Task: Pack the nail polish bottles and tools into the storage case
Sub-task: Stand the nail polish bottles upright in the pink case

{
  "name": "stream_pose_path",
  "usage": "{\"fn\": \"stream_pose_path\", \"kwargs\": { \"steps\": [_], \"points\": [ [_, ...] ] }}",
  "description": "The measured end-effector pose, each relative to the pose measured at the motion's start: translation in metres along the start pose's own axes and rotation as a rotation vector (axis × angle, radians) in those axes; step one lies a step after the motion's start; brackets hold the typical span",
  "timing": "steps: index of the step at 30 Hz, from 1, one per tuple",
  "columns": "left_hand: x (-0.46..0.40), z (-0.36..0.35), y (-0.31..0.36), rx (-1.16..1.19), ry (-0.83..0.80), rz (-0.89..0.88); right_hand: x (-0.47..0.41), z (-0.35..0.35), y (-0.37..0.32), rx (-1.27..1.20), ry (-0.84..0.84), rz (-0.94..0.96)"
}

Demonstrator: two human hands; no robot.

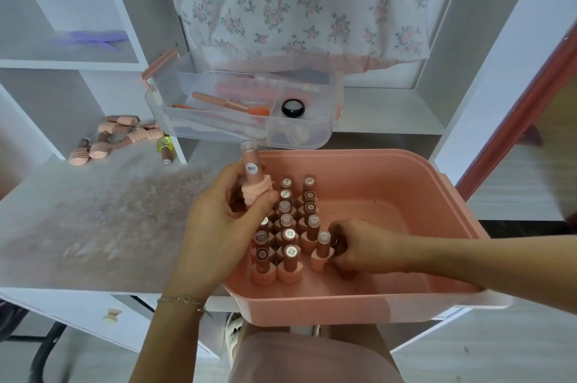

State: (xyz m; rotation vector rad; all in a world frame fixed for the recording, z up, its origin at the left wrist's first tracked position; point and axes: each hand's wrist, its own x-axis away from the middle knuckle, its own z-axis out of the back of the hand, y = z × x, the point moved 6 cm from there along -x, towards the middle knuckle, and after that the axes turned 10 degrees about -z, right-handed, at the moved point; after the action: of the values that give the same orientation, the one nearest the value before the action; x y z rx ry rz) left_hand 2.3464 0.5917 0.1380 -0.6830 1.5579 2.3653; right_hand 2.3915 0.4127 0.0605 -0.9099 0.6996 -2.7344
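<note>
A pink storage case (pixel 415 183) sits at the table's front edge, with several pink nail polish bottles (pixel 288 239) standing in rows in its left half. My left hand (pixel 224 220) grips a pink bottle (pixel 253 178) labelled 085, held above the case's left rim. Inside the case, my right hand (pixel 362 247) holds a bottle (pixel 323 253) at the right end of the rows, fingers curled round its base. More bottles (pixel 118 137) lie loose on the table at the far left. A clear tray (pixel 243 108) behind the case holds brushes and tools.
A small black round jar (pixel 293 108) sits in the clear tray's right compartment. A yellow-topped bottle (pixel 165 148) lies near the loose bottles. White shelving stands behind and on both sides. A floral garment (pixel 296 1) hangs above the tray.
</note>
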Motion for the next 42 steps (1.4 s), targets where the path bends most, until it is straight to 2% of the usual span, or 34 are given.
{"fn": "stream_pose_path", "kwargs": {
  "steps": [6, 16, 26, 39, 42],
  "points": [
    [0.0, 0.0, 0.0, 0.0, -0.002, 0.005, -0.001, -0.008, 0.003, -0.272, -0.09, -0.08],
    [0.0, 0.0, -0.001, 0.002, 0.001, -0.003, -0.005, -0.014, 0.008, -0.465, -0.119, -0.147],
    [0.0, 0.001, -0.002, 0.007, 0.009, -0.018, -0.006, -0.015, 0.006, -0.456, -0.073, -0.143],
    [0.001, 0.0, 0.0, 0.01, 0.004, -0.016, -0.002, -0.014, 0.01, -0.399, -0.15, -0.196],
    [0.001, 0.0, -0.001, 0.073, 0.025, 0.007, 0.005, -0.005, 0.011, -0.308, -0.156, -0.225]
  ]
}}
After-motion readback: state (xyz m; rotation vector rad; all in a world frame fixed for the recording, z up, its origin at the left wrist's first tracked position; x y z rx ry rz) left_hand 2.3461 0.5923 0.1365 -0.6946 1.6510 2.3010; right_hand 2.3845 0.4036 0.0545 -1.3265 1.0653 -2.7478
